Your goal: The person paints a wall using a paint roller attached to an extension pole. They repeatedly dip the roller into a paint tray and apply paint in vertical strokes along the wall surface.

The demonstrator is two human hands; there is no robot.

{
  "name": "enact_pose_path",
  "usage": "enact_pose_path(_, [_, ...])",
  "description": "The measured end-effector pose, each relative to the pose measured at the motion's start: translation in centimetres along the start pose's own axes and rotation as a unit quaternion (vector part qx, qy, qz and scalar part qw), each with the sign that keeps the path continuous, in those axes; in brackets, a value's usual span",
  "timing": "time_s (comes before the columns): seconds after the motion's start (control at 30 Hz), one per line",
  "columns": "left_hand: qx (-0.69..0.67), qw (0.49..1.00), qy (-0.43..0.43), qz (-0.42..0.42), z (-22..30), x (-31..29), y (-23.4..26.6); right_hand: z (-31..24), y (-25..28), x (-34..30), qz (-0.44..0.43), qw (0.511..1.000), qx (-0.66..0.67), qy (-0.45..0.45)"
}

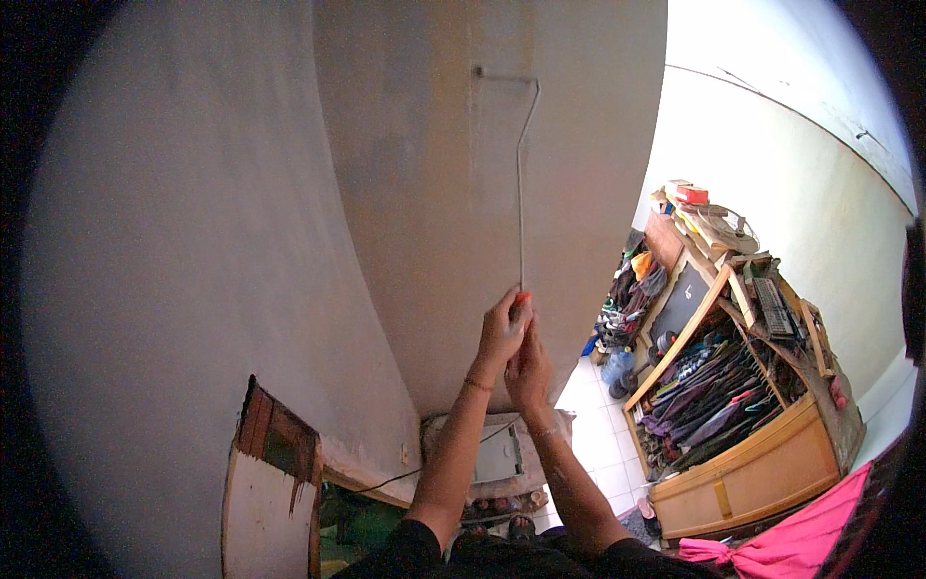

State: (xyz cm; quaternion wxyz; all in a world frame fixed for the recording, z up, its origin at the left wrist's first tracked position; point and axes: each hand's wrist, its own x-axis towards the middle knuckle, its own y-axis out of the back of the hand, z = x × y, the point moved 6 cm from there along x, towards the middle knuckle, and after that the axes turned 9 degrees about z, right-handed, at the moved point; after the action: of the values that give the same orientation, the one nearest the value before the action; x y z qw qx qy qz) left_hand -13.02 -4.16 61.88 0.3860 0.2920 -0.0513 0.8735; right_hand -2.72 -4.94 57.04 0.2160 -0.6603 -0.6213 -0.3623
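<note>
Both arms reach up in front of me, holding a paint roller with a long thin metal rod (521,207). My left hand (500,331) is closed around its orange-red handle (524,297). Just below it, my right hand (528,372) grips the lower part of the handle, mostly hidden by the fingers. The rod bends near the top and ends in a narrow roller head (506,76). That head lies against, or very close to, a beige-grey wall (415,193) with patchy, uneven colour; I cannot tell if it touches.
At right stands a wooden wardrobe (752,463) with hanging clothes (709,396) and clutter on top. Pink cloth (801,526) hangs at lower right. Below my arms is a pale covered box-like object (500,454). At lower left is a worn door (270,482). White tiles (610,454) cover the floor.
</note>
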Motion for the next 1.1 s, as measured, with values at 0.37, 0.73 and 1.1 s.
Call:
enact_pose_path(0.37, [0.048, 0.988, 0.120, -0.086, -12.2, -13.0, -4.6, 8.7, 3.4, -13.0, -0.085, 0.992, -0.038, -0.085])
enact_pose_path(0.73, [0.028, 0.989, 0.140, -0.028, -19.8, -19.0, -4.5, 6.5, 4.0, -16.4, -0.070, 0.998, -0.007, -0.006])
enact_pose_path(1.1, [0.006, 0.994, 0.106, -0.029, -18.8, -21.4, -5.5, 10.4, 5.4, -20.2, -0.114, 0.990, -0.057, -0.053])
